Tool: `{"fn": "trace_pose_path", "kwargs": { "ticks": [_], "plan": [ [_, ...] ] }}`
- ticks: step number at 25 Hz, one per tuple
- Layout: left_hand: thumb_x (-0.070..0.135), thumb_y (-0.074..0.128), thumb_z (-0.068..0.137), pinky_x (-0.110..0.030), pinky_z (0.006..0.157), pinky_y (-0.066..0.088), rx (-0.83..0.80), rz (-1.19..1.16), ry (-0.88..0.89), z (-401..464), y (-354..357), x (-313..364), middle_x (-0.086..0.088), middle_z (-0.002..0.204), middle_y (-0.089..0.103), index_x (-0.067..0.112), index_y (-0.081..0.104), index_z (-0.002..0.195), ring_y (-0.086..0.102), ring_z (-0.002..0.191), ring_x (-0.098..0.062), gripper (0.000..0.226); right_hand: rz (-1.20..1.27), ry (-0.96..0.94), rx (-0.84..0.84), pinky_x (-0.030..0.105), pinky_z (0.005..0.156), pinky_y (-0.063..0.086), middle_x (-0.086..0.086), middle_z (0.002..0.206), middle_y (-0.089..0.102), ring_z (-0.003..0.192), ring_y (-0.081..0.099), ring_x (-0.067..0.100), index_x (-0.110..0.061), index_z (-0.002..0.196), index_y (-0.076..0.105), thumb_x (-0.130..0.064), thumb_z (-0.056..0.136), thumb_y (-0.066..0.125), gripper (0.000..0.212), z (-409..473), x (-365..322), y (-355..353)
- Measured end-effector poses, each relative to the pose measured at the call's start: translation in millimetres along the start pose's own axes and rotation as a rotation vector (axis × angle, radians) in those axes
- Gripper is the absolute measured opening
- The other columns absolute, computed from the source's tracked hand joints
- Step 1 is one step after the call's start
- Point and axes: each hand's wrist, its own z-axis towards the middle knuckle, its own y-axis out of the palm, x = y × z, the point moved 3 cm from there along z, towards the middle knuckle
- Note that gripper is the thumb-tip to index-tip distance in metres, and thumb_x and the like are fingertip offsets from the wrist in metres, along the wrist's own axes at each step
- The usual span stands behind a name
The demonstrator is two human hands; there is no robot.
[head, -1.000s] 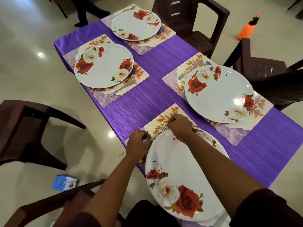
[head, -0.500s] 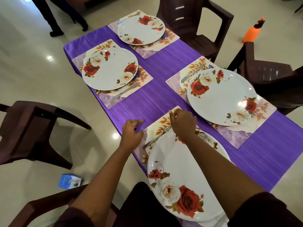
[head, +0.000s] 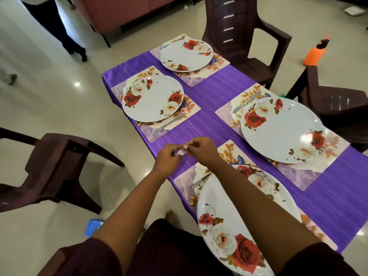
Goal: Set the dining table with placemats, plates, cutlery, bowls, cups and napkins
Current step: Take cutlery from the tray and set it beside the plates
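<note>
Four floral plates lie on floral placemats on the purple-clothed table (head: 209, 108): the near plate (head: 239, 216), the right plate (head: 282, 130), the far left plate (head: 153, 98) and the far plate (head: 186, 55). One knife (head: 168, 124) lies by the far left plate and another knife (head: 247, 101) by the right plate. A piece of cutlery (head: 200, 181) lies on the near placemat (head: 183, 182), partly under the plate's rim. My left hand (head: 169, 158) and my right hand (head: 201, 150) meet above the table's left edge. Together they pinch a small silvery fork (head: 182, 151), which is blurred.
Brown plastic chairs stand around: one at the left (head: 55, 166), one at the far end (head: 239, 36), one at the right (head: 338, 104). An orange bottle (head: 314, 54) and a blue box (head: 92, 228) sit on the floor. A person's legs (head: 65, 36) stand far left.
Both hands have left the near plate and placemat and come together farther out over the table's left edge. One piece of cutlery stays on the near placemat. The camera view tilted up.
</note>
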Motion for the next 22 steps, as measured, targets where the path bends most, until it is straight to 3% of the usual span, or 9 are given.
{"fn": "trace_pose_path", "kwargs": {
  "ticks": [3, 5, 10, 13, 15, 17, 20, 22],
  "plan": [
    [0.007, 0.069, 0.087, -0.017, 0.064, 0.045, -0.068, -0.077, -0.024, 13.1, -19.7, -9.9, 0.003, 0.092, 0.064, 0.016, 0.07, 0.111, 0.056, 0.076, -0.01, 0.025, -0.108, 0.017, 0.187, 0.037, 0.071, 0.057, 0.007, 0.085, 0.072, 0.078, 0.069, 0.022, -0.009, 0.091, 0.071, -0.013, 0.089, 0.065, 0.007, 23.7, -8.5, -5.0],
    [0.011, 0.072, 0.086, -0.018, 0.064, 0.048, -0.102, -0.189, -0.058, 25.8, -38.6, -23.6, 0.006, 0.082, 0.066, 0.02, 0.071, 0.101, 0.058, 0.073, -0.01, 0.017, -0.156, 0.018, 0.249, 0.038, 0.07, 0.055, 0.009, 0.083, 0.072, 0.078, 0.068, 0.024, -0.01, 0.089, 0.072, -0.011, 0.089, 0.062, 0.009, 45.6, -20.3, 0.6],
    [0.02, 0.067, 0.09, -0.028, 0.076, 0.058, -0.176, -0.216, -0.06, 86.6, -107.3, -56.0, 0.002, 0.095, 0.074, 0.019, 0.072, 0.11, 0.069, 0.084, -0.014, 0.021, -0.179, 0.044, 0.337, 0.038, 0.072, 0.054, 0.009, 0.082, 0.071, 0.079, 0.067, 0.028, -0.012, 0.083, 0.069, -0.01, 0.087, 0.062, 0.008, 113.2, -49.4, 41.1],
    [0.012, 0.069, 0.088, -0.033, 0.081, 0.059, -0.155, -0.261, -0.045, 136.8, -156.9, -75.2, -0.002, 0.097, 0.074, 0.014, 0.073, 0.107, 0.07, 0.089, -0.021, 0.019, -0.194, 0.072, 0.398, 0.032, 0.072, 0.048, 0.005, 0.086, 0.069, 0.081, 0.063, 0.024, -0.009, 0.089, 0.071, -0.011, 0.088, 0.063, 0.009, 159.4, -73.7, 70.2],
    [0.005, 0.073, 0.083, -0.031, 0.079, 0.059, -0.1, -0.263, -0.04, 161.4, -182.5, -83.6, -0.003, 0.091, 0.074, 0.011, 0.073, 0.102, 0.07, 0.087, -0.022, 0.019, -0.231, 0.062, 0.414, 0.024, 0.067, 0.041, -0.001, 0.082, 0.062, 0.074, 0.056, 0.018, -0.008, 0.089, 0.071, -0.011, 0.089, 0.061, 0.01, 183.7, -92.6, 83.7],
    [0.005, 0.076, 0.08, -0.023, 0.077, 0.058, -0.052, -0.239, -0.031, 182.8, -204.7, -92.1, -0.001, 0.088, 0.074, 0.012, 0.073, 0.099, 0.071, 0.082, -0.014, 0.02, -0.223, 0.058, 0.409, 0.02, 0.061, 0.042, -0.001, 0.081, 0.064, 0.069, 0.057, 0.016, -0.01, 0.085, 0.07, -0.008, 0.089, 0.06, 0.011, 208.0, -110.6, 100.5],
    [0.011, 0.077, 0.08, -0.012, 0.072, 0.053, 0.028, -0.206, -0.011, 215.9, -229.3, -97.2, 0.003, 0.089, 0.073, 0.014, 0.074, 0.097, 0.068, 0.081, -0.007, 0.018, -0.216, 0.061, 0.395, 0.03, 0.075, 0.052, 0.003, 0.094, 0.073, 0.086, 0.065, 0.019, -0.014, 0.089, 0.074, -0.008, 0.087, 0.063, 0.013, 249.5, -135.5, 116.5],
    [0.014, 0.077, 0.081, -0.007, 0.067, 0.049, 0.07, -0.174, 0.012, 243.9, -243.3, -96.9, 0.005, 0.087, 0.072, 0.015, 0.073, 0.095, 0.066, 0.08, -0.004, 0.015, -0.229, 0.049, 0.383, 0.032, 0.076, 0.053, 0.004, 0.095, 0.073, 0.087, 0.065, 0.021, -0.015, 0.089, 0.073, -0.008, 0.084, 0.064, 0.013, 284.3, -149.6, 124.2]
  ]
}}
